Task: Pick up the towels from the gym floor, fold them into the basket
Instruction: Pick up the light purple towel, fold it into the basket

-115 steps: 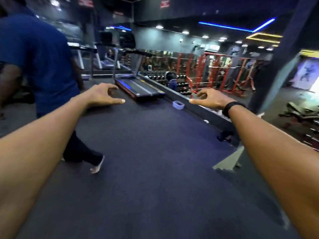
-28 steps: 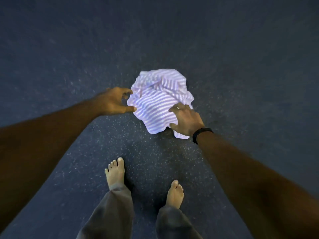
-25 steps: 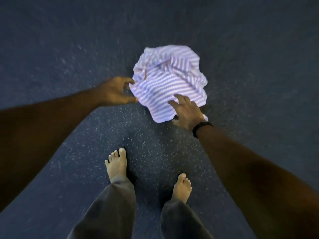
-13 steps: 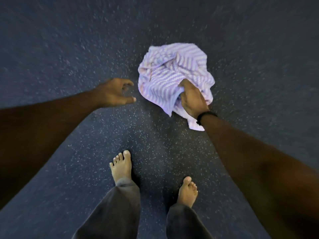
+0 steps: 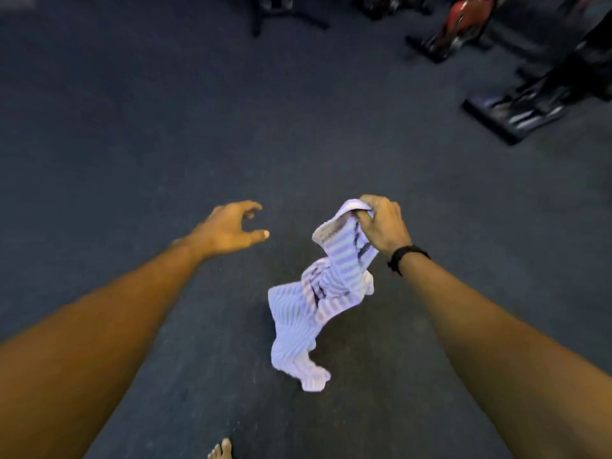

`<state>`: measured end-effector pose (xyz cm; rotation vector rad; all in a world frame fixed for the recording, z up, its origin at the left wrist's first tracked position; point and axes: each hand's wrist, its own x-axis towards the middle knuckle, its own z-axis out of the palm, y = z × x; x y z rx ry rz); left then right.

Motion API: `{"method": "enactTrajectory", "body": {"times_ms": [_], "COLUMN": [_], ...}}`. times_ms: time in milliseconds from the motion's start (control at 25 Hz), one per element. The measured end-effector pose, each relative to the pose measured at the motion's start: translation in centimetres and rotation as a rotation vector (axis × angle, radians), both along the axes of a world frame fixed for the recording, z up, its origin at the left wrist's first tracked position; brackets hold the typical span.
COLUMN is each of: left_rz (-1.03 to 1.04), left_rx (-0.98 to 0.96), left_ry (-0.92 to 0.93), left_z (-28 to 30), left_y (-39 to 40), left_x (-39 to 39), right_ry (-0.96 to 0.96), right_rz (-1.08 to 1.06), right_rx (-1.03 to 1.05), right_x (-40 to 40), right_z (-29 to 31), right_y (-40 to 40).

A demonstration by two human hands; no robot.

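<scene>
I see my right hand (image 5: 384,226) pinching the top edge of the striped towel (image 5: 318,293), fingers and thumb curled round a bunched fold of cloth. The towel hangs down from that grip, crumpled and twisted, white with pale purple stripes; whether its lower end touches the floor (image 5: 165,127) I cannot tell. It sits in the middle of the view, a little right of centre, between my two forearms. A black wristband (image 5: 407,256) circles my right wrist just below the hand. My left hand (image 5: 231,230) is out to the left of the towel, apart from it, holding nothing, with the fingers loosely curved and the thumb pointing right toward the cloth. The floor is dark and speckled. At the near edge the toes of one bare foot (image 5: 222,450) show. Far right stand the dark bases of gym machines (image 5: 516,111), one with a red part (image 5: 463,18); they are blurred.
</scene>
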<state>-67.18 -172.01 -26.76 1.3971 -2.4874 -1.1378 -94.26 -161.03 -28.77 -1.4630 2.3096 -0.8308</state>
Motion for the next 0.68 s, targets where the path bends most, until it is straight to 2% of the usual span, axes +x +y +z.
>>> {"method": "enactTrajectory", "body": {"times_ms": [160, 360, 520, 680], "left_rz": [-0.019, -0.095, -0.201, -0.366], "left_rx": [-0.157, -0.300, -0.365, -0.366], "left_ry": [0.123, 0.247, 0.334, 0.392], "left_z": [17.9, 32.9, 39.8, 42.9], "left_y": [0.5, 2.6, 3.2, 4.2], "left_x": [-3.2, -5.8, -8.3, -11.8], "right_ry": [0.104, 0.195, 0.304, 0.401], "right_rz": [-0.067, -0.199, -0.302, -0.542], "right_rx": [-0.182, -0.320, -0.412, -0.384], "right_x": [-3.1, -6.2, -8.0, -8.1], "right_z": [19.2, 35.7, 44.3, 48.6], "right_y": [1.7, 6.9, 12.6, 20.0]}}
